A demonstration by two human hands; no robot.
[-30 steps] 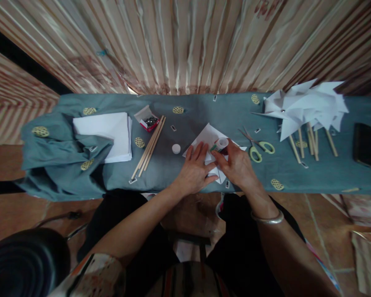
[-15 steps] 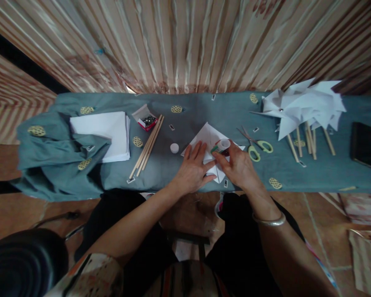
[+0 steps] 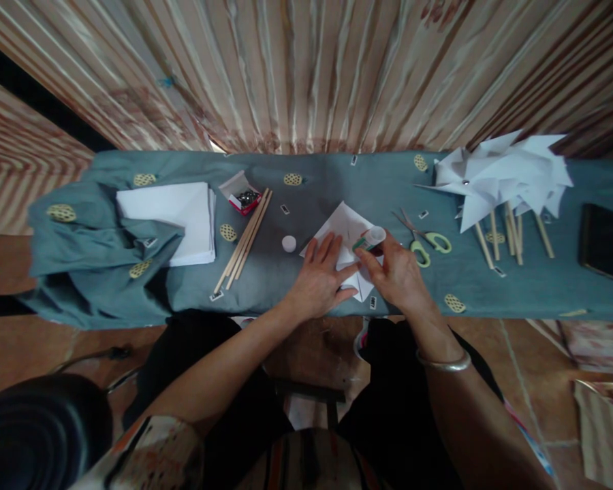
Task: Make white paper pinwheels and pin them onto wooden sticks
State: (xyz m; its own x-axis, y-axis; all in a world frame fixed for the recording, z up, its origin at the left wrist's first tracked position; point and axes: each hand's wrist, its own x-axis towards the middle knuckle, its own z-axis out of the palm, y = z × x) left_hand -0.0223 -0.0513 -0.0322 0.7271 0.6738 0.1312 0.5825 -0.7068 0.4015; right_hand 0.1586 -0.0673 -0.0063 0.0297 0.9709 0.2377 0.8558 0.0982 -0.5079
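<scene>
A white paper square (image 3: pixel 342 223) with cut slits lies in front of me on the cloth-covered table. Fingers spread, my left hand (image 3: pixel 323 272) presses flat on its left part. My right hand (image 3: pixel 396 269) is wrapped round a glue stick (image 3: pixel 372 238) with a white and green barrel, tilted over the paper's middle; whether its tip touches the paper is hidden. A small round white cap (image 3: pixel 289 243) lies to the left of the paper. Close to my right hand lie scissors (image 3: pixel 425 243) with light green handles, their blades apart.
On the left are a stack of white paper (image 3: pixel 191 224), several wooden sticks (image 3: pixel 246 238) and a small open box of metal pins (image 3: pixel 242 197). Paper pinwheels (image 3: pixel 511 177) on sticks are piled at the right, beside a dark phone-like object (image 3: pixel 601 240). A striped curtain (image 3: pixel 306 75) hangs behind the table.
My right hand has shifted slightly to the right with the glue stick. My left hand stays pressed on the paper.
</scene>
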